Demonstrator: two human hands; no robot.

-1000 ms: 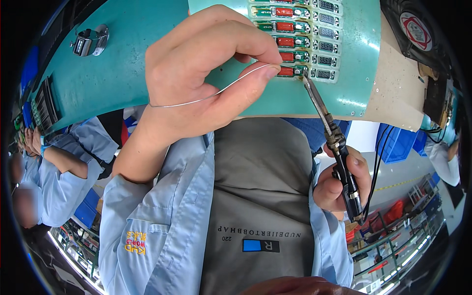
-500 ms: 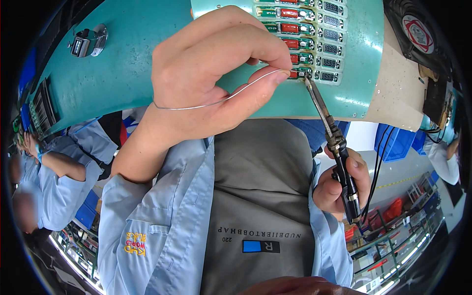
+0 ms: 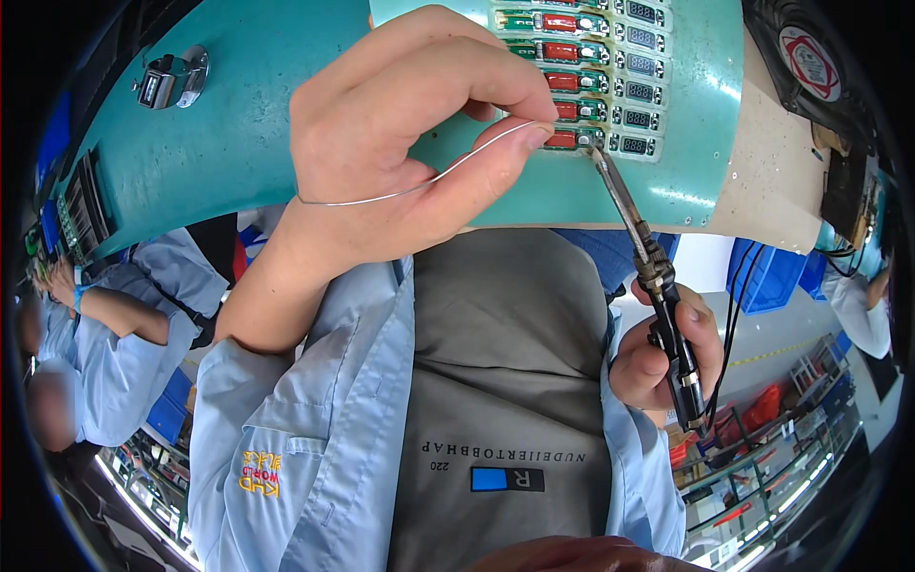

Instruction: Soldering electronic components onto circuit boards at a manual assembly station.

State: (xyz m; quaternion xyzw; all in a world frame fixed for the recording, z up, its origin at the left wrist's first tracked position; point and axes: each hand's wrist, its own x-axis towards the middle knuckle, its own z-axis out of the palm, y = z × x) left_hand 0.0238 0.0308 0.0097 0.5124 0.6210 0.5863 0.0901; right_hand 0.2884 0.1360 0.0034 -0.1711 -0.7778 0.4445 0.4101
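Observation:
My left hand (image 3: 410, 143) is closed, with thumb and forefinger pinching a thin strand of solder wire (image 3: 381, 197) that trails back across the hand to the wrist. Its fingertips are beside the nearest of several small green circuit boards (image 3: 564, 139), each carrying a red component. In my right hand (image 3: 658, 353) is a soldering iron (image 3: 658, 276), its dark handle low and its metal tip slanting up to the right end of that nearest board. The tip looks to be touching the board there. The wire's front end is hidden at the fingertips.
Small display modules (image 3: 639, 145) line up right of the boards on a green work mat (image 3: 696, 181). A metal hand counter (image 3: 167, 81) sits at the far left. Dark cables (image 3: 732, 324) hang beside my right hand. Blue bins (image 3: 767, 276) stand beyond the table edge. Other people work at both sides.
My left hand has drawn slightly left with the solder wire, uncovering more of the nearest board's red component. The soldering iron's handle has shifted a little right, its tip staying by the board.

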